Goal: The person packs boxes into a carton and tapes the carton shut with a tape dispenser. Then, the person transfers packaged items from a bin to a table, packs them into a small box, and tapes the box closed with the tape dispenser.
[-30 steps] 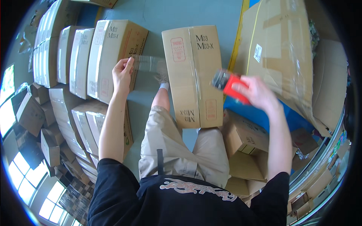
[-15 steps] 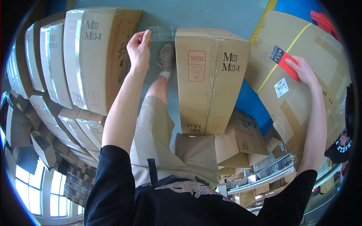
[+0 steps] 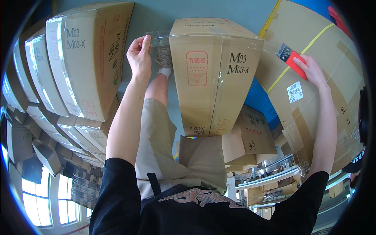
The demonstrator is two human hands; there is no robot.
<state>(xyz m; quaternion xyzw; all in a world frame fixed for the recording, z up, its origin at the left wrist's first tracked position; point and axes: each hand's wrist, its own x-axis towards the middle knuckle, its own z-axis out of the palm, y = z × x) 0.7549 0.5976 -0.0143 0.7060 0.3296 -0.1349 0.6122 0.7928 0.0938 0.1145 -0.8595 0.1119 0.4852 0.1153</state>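
A tall brown cardboard box stands in front of me, resting against my knee. A strip of clear packing tape runs across its top edge. My left hand pinches the loose end of that tape at the box's left corner. My right hand is stretched out to the right and grips a red and black tape dispenser, with the tape drawn out from the box toward it.
A row of similar cartons stands at my left. A large flattened cardboard sheet with yellow tape lies at the right over a blue floor. Smaller boxes sit below the main box. Windows are at lower left.
My view has shifted so the box looks larger and closer. The right hand with the dispenser has pulled out further right, stretching tape across the box top. The left hand keeps holding the tape end.
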